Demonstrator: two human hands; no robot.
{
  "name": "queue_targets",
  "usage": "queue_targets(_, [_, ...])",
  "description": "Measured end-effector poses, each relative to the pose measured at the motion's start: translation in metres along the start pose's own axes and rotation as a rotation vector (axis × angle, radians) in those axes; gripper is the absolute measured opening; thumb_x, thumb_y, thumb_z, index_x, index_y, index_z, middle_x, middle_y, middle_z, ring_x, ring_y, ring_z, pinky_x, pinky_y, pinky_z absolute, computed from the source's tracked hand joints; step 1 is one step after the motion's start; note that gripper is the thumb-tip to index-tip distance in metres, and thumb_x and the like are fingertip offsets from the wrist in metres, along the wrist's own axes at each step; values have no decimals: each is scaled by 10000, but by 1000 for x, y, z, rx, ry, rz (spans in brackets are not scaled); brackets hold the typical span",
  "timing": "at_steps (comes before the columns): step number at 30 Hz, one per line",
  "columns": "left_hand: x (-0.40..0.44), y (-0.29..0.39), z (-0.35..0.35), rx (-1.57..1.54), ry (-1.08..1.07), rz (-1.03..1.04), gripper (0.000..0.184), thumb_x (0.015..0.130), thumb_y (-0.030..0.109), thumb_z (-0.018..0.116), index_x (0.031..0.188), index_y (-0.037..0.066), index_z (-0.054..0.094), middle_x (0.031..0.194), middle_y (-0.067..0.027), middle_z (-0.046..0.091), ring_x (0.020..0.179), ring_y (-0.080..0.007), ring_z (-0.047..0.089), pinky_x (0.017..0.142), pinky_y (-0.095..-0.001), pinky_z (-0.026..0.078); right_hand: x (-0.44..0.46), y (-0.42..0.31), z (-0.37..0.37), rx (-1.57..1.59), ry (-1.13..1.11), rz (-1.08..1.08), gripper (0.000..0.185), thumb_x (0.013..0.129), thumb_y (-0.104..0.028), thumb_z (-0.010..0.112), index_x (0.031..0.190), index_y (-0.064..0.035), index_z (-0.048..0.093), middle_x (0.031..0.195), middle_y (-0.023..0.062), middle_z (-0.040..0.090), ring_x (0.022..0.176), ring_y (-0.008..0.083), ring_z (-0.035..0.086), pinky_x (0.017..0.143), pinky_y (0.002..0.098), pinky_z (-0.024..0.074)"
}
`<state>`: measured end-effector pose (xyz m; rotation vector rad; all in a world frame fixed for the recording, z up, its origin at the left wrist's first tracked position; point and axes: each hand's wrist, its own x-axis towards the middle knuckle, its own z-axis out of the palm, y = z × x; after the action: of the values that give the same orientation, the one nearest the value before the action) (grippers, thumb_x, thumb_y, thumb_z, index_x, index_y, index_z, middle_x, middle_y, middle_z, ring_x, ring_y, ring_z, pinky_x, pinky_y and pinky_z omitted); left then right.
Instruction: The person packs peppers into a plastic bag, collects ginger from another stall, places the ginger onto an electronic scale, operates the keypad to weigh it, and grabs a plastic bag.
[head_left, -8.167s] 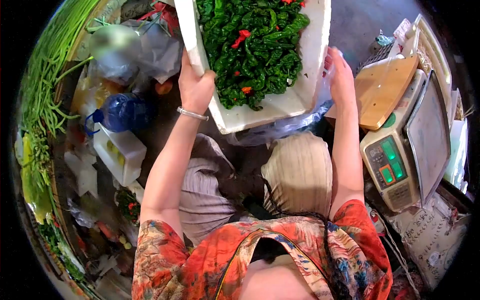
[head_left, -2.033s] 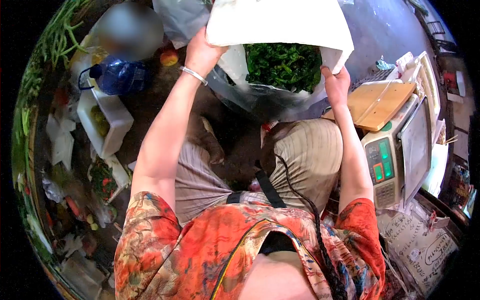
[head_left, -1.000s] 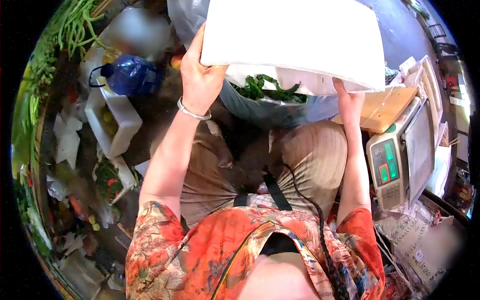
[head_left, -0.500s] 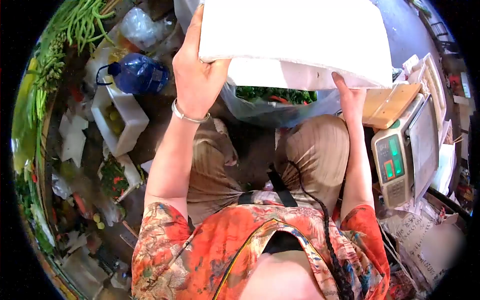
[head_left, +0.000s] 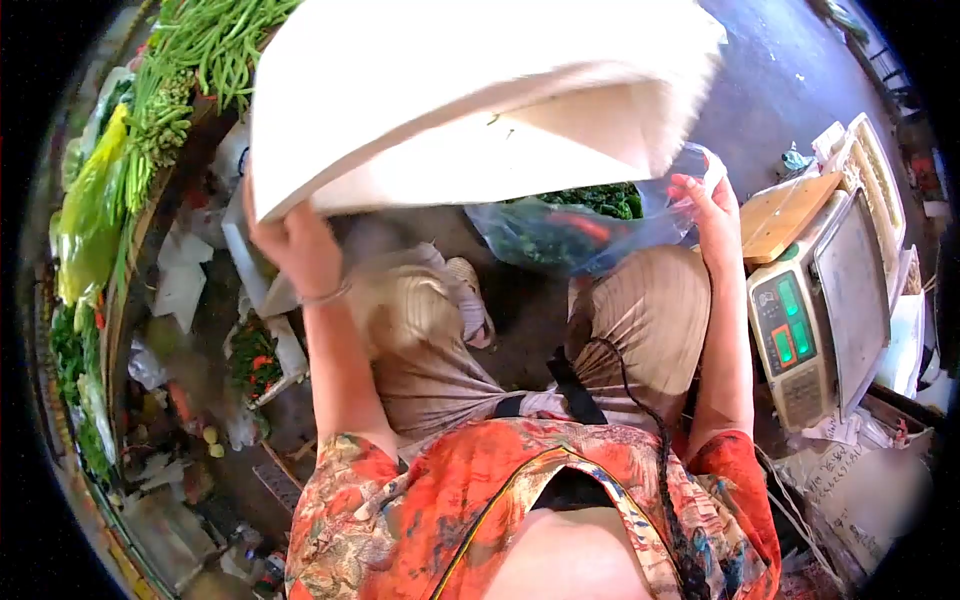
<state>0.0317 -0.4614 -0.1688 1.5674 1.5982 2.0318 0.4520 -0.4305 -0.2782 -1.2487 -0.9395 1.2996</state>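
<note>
Touching left hand: white box

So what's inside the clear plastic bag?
Dark green vegetables show at the opening of the plastic bag, with something red among them. The tilted white box hides part of the opening, and what lies deeper is covered.

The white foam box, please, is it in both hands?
No, the left hand grips the box; the right hand holds a clear plastic bag.
</note>
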Motion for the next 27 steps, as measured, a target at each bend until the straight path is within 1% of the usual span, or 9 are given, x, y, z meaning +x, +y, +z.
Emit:
queue_targets(3, [1,21,-44,-27,254,-274,274,837,76,535,1081,-47,543,1043,-78,555,921,-165,525,763,-315,441,-1,1,-1,56,-10,17,414,841,-129,580,1226,-60,443,946,92,622,790,152,606,706,266,454])
queue_targets(6, [-8,4,-110,137,254,-205,329,816,119,564,1117,-7,527,1054,-78,556,916,-191,543,750,-340,456,2,6,-5,37,-67,80,408,834,-108,564,1222,-50,454,903,87,628,759,142,606,686,254,456])
queue_targets(8, [-15,13,-125,-127,377,-391,397,801,155,585,1156,4,490,1070,-93,556,914,-219,561,722,-361,473,3,2,-5,20,-96,123,388,834,-111,562,1206,-46,471,886,85,630,750,142,606,687,254,460])
queue_targets(10, [-37,-27,-180,-50,370,-358,434,779,144,611,1167,2,478,1073,-120,556,959,-262,541,744,-410,467,5,-4,-2,4,-122,167,369,834,-113,560,1189,-43,487,870,84,631,741,143,607,687,253,464])
queue_targets(13, [-64,-4,-176,-107,569,-575,426,803,204,593,1152,-11,477,1073,-140,548,979,-299,527,751,-458,465,9,-12,-1,8,-175,193,316,841,-115,550,1145,-34,519,843,84,632,721,145,608,682,260,477])
queue_targets(17, [-116,-16,-201,-112,620,-791,458,832,214,558,1207,-7,415,1161,-146,495,1015,-289,517,726,-449,485,10,-18,3,85,-169,234,273,853,-107,524,1113,-25,530,816,83,630,694,148,607,659,260,489])
queue_targets(21, [-153,-26,-224,-200,661,-960,504,840,236,520,1263,14,359,1229,-164,447,1085,-340,476,793,-494,486,10,-11,18,190,-85,240,258,859,-90,491,1104,-20,528,767,76,619,633,149,589,601,264,489])
queue_targets(24, [-174,-29,-235,-288,711,-1101,511,839,240,510,1274,25,349,1213,-172,453,1093,-357,470,813,-500,499,10,-12,37,243,-160,359,255,852,-69,464,1084,-6,551,737,54,584,552,145,523,522,270,443])
queue_targets(27, [-203,-60,-260,-284,731,-1177,538,823,251,530,1281,31,350,1212,-163,460,1093,-367,468,839,-517,482,53,-27,40,135,-296,283,255,825,-18,450,1055,22,551,690,43,552,477,136,462,482,283,421])
